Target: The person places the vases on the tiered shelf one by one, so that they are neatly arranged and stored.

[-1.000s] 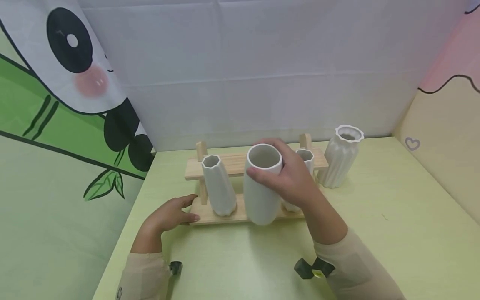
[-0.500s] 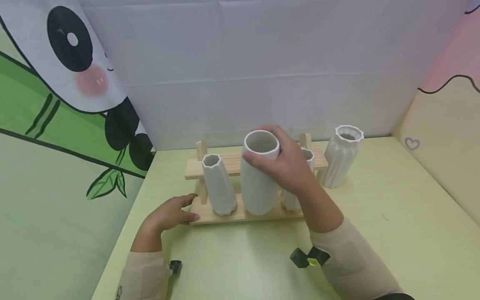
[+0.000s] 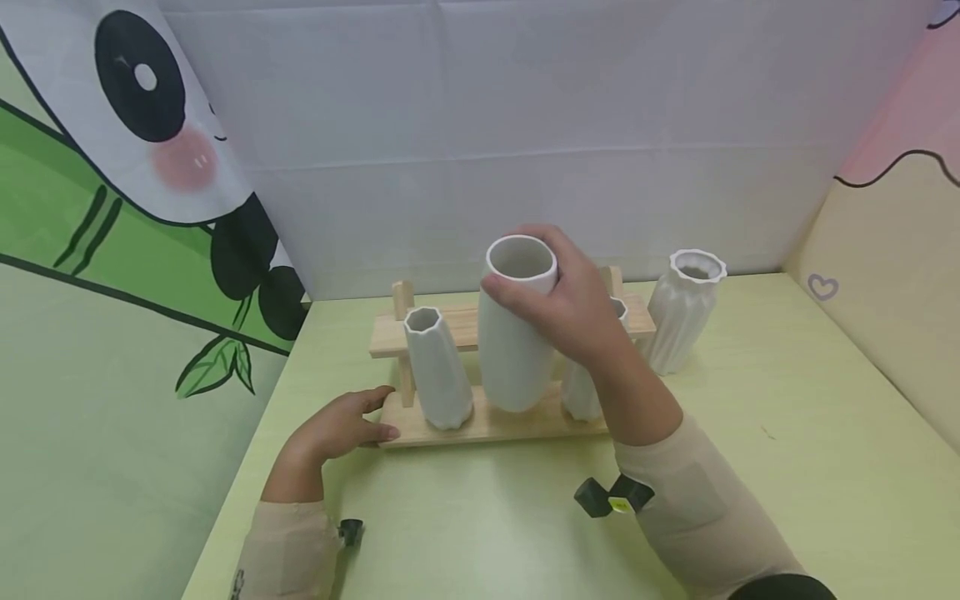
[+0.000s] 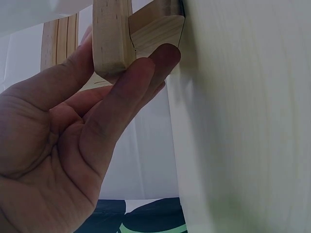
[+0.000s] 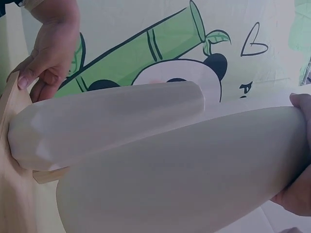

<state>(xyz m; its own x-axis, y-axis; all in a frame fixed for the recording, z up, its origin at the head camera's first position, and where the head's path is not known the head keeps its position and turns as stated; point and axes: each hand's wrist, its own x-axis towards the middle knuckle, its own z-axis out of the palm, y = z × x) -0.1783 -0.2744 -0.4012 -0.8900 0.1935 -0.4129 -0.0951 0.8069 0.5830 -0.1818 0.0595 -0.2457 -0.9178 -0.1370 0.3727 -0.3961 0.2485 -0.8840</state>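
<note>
My right hand (image 3: 562, 304) grips a large smooth white vase (image 3: 513, 358) just below its round rim, thumb in front. The vase overlaps the middle of a two-tier wooden stand (image 3: 495, 425), its base over the lower board. With thumb above and fingers underneath, my left hand (image 3: 348, 427) pinches the left end of that lower board (image 4: 112, 39). A slim faceted white vase (image 3: 438, 375) stands upright on the board's left part. Toward the right stands another narrow white vase (image 3: 579, 392), partly hidden by my right hand and forearm.
A fluted white vase (image 3: 682, 317) with a wavy rim stands on the pale table (image 3: 787, 417), right of the stand. The stand's upper shelf (image 3: 457, 327) lies behind the vases. A white cloth backdrop (image 3: 525, 125) closes off the rear, with printed cloth at both sides.
My right hand has carried the large vase up and back in the head view, from the stand's front edge to over the lower board. The left hand keeps its place.
</note>
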